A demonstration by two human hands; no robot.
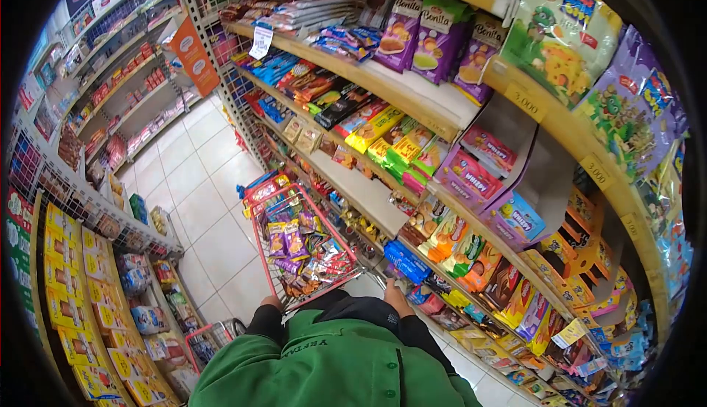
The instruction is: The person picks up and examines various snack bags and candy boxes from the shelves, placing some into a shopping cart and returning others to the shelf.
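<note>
A shopping cart (pixel 263 261) with a red rim stands in front of my body, loaded with snack packets (pixel 324 260). Purple packets (pixel 287 239) lie on top among the smaller colourful ones. My left hand (pixel 272 302) is closed at the cart's near left corner, its fingers partly hidden. On the other side, my right hand (pixel 398 299) is closed at the near right end of the cart by a metal bar, close to the lower shelf's blue packets (pixel 406 261).
A tall snack shelf (pixel 412 105) lines the right side, with boxes and hanging bags. On the left, yellow boxes (pixel 66 289) fill another rack, and a red-rimmed basket (pixel 213 341) sits low beside me. The tiled aisle floor (pixel 206 208) runs ahead between the shelves.
</note>
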